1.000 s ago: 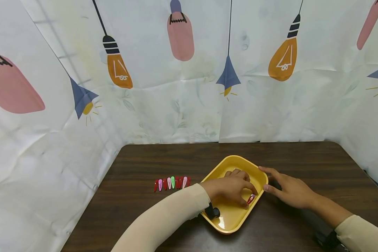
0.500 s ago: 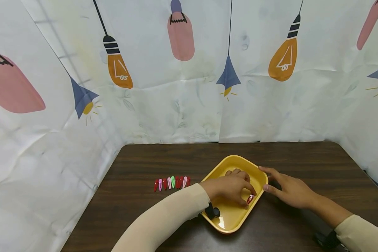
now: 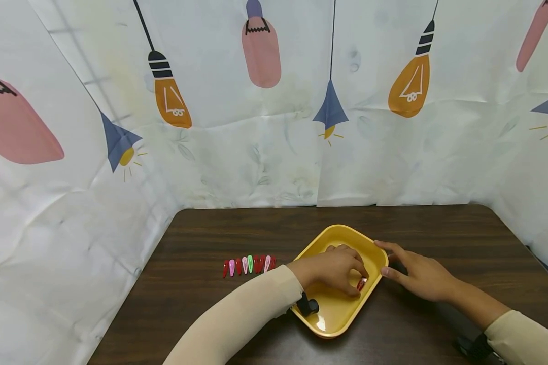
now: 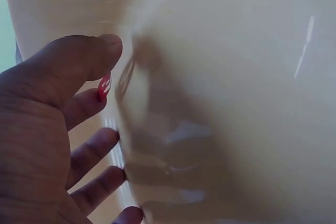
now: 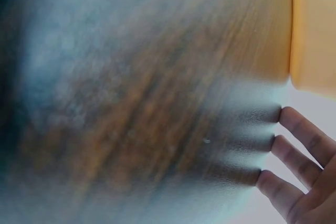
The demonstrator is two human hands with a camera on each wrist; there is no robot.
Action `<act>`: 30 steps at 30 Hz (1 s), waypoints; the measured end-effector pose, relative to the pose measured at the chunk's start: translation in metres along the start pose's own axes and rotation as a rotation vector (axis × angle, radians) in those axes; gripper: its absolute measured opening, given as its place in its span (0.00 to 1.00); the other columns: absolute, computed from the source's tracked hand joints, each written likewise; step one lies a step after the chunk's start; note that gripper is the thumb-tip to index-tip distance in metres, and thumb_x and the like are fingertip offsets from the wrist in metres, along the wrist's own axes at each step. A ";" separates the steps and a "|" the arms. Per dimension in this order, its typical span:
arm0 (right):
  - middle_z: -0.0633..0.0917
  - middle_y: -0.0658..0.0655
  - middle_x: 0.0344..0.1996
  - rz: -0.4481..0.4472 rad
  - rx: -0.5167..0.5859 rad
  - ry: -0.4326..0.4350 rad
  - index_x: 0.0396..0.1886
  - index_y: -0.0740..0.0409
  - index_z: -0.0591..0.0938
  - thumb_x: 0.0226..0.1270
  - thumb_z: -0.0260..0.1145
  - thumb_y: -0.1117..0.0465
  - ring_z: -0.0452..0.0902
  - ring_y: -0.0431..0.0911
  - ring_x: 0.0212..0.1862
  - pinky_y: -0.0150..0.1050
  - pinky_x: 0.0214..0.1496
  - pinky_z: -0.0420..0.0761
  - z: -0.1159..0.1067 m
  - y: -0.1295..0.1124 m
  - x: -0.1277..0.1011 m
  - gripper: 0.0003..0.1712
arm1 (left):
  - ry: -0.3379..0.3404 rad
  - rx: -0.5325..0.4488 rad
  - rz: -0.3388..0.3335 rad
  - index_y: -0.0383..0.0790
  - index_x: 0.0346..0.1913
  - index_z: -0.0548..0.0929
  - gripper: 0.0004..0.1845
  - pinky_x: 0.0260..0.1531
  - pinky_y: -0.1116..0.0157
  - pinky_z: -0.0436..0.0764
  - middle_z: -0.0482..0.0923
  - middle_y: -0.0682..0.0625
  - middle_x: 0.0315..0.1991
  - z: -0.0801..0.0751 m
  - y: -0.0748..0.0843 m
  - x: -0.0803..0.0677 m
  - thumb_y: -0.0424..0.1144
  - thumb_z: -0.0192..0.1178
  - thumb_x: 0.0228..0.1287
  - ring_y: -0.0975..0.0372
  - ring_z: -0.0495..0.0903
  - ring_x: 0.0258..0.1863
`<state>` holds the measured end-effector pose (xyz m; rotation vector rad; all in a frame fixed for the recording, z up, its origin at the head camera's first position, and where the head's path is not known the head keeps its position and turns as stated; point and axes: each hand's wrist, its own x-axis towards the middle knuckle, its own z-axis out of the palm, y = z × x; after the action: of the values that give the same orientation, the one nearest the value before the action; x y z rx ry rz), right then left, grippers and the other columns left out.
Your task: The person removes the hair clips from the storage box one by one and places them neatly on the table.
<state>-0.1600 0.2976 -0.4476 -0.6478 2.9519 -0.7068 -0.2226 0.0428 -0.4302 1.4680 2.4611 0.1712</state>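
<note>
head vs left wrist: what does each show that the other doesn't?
Head only: the row of hair clips on the table, and the right hand against the yellow tray's rim. Left wrist only: a close look at the thumb and fingers pinching the clip. Both: the left hand inside the tray, its grip on a red hair clip.
</note>
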 end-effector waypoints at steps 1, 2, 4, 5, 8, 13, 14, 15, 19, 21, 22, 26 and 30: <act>0.85 0.57 0.56 -0.001 0.000 0.000 0.80 0.34 0.59 0.77 0.59 0.40 0.84 0.59 0.48 0.48 0.29 0.80 0.000 0.000 0.000 0.36 | 0.002 -0.005 0.000 0.63 0.56 0.88 0.22 0.49 0.64 0.66 0.78 0.66 0.55 -0.001 0.000 0.000 0.58 0.73 0.58 0.68 0.70 0.57; 0.85 0.57 0.56 -0.003 0.001 0.000 0.80 0.33 0.59 0.77 0.59 0.40 0.84 0.59 0.49 0.49 0.30 0.80 0.000 0.000 0.000 0.36 | 0.006 -0.013 0.000 0.62 0.56 0.88 0.22 0.48 0.65 0.67 0.79 0.67 0.52 -0.002 0.000 0.001 0.58 0.73 0.58 0.69 0.71 0.54; 0.85 0.56 0.56 -0.007 0.001 0.002 0.80 0.33 0.59 0.78 0.60 0.40 0.84 0.59 0.50 0.51 0.31 0.81 0.000 0.001 0.000 0.36 | 0.020 -0.041 0.000 0.61 0.58 0.87 0.23 0.45 0.66 0.66 0.80 0.69 0.46 -0.004 0.000 0.001 0.57 0.73 0.58 0.72 0.73 0.47; 0.85 0.56 0.56 -0.009 0.001 0.003 0.79 0.33 0.59 0.78 0.60 0.40 0.84 0.60 0.50 0.52 0.32 0.81 0.000 0.001 0.000 0.36 | 0.029 -0.059 -0.002 0.60 0.58 0.87 0.23 0.44 0.67 0.66 0.81 0.70 0.44 -0.005 0.000 0.000 0.56 0.73 0.59 0.73 0.74 0.45; 0.85 0.56 0.56 -0.010 0.000 0.006 0.79 0.33 0.59 0.77 0.60 0.41 0.84 0.60 0.51 0.55 0.34 0.82 0.000 0.001 0.000 0.36 | 0.058 -0.129 0.001 0.55 0.58 0.87 0.23 0.40 0.72 0.69 0.80 0.71 0.36 -0.007 -0.001 -0.001 0.52 0.74 0.59 0.75 0.74 0.35; 0.85 0.56 0.56 -0.001 0.004 0.001 0.79 0.33 0.60 0.77 0.60 0.41 0.84 0.59 0.50 0.52 0.33 0.82 -0.002 -0.001 -0.001 0.36 | 0.077 -0.221 -0.002 0.48 0.56 0.87 0.22 0.33 0.79 0.71 0.79 0.71 0.31 -0.011 -0.003 -0.005 0.48 0.75 0.60 0.77 0.74 0.29; 0.85 0.56 0.56 0.001 0.006 -0.001 0.79 0.33 0.60 0.77 0.60 0.41 0.84 0.59 0.50 0.52 0.32 0.81 -0.002 -0.001 -0.001 0.36 | 0.080 -0.236 -0.003 0.47 0.56 0.86 0.22 0.33 0.79 0.71 0.79 0.71 0.31 -0.012 -0.003 -0.006 0.48 0.75 0.60 0.76 0.74 0.28; 0.85 0.56 0.56 0.001 0.007 -0.002 0.79 0.34 0.60 0.78 0.60 0.41 0.84 0.59 0.50 0.51 0.32 0.81 -0.002 -0.001 -0.001 0.36 | 0.082 -0.252 -0.006 0.46 0.57 0.86 0.23 0.33 0.79 0.71 0.80 0.71 0.31 -0.013 -0.003 -0.007 0.48 0.75 0.60 0.76 0.74 0.28; 0.85 0.56 0.56 0.000 0.009 -0.001 0.79 0.34 0.60 0.78 0.60 0.41 0.84 0.60 0.50 0.50 0.31 0.81 -0.001 -0.001 -0.001 0.36 | 0.083 -0.312 -0.030 0.43 0.59 0.85 0.25 0.32 0.78 0.72 0.80 0.70 0.32 -0.018 -0.004 -0.011 0.47 0.75 0.60 0.75 0.74 0.29; 0.85 0.56 0.56 -0.002 0.010 0.000 0.79 0.34 0.60 0.78 0.60 0.42 0.84 0.60 0.50 0.49 0.31 0.80 -0.001 -0.001 -0.001 0.36 | 0.086 -0.342 -0.044 0.41 0.60 0.85 0.26 0.33 0.78 0.73 0.81 0.70 0.32 -0.019 -0.005 -0.013 0.46 0.74 0.61 0.75 0.75 0.30; 0.85 0.56 0.56 -0.002 0.010 0.000 0.79 0.34 0.60 0.78 0.60 0.42 0.84 0.60 0.50 0.49 0.31 0.80 -0.001 -0.001 -0.001 0.36 | 0.089 -0.360 -0.051 0.41 0.60 0.85 0.26 0.33 0.77 0.73 0.81 0.69 0.32 -0.020 -0.005 -0.014 0.46 0.74 0.61 0.75 0.75 0.31; 0.85 0.56 0.56 0.001 0.008 -0.004 0.79 0.35 0.60 0.78 0.60 0.41 0.84 0.60 0.50 0.50 0.31 0.81 -0.001 -0.001 0.000 0.36 | 0.110 -0.424 -0.085 0.40 0.61 0.85 0.27 0.35 0.76 0.75 0.82 0.69 0.33 -0.022 -0.009 -0.019 0.46 0.74 0.61 0.74 0.77 0.33; 0.85 0.57 0.56 0.007 0.004 -0.007 0.79 0.35 0.60 0.78 0.60 0.41 0.83 0.61 0.51 0.54 0.33 0.82 -0.001 -0.001 0.000 0.36 | 0.142 -0.448 -0.109 0.43 0.61 0.85 0.26 0.34 0.75 0.76 0.82 0.71 0.33 -0.025 -0.013 -0.022 0.48 0.74 0.61 0.74 0.77 0.33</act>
<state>-0.1598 0.2974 -0.4459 -0.6384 2.9436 -0.7083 -0.2308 0.0178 -0.4052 1.1595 2.3889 0.7716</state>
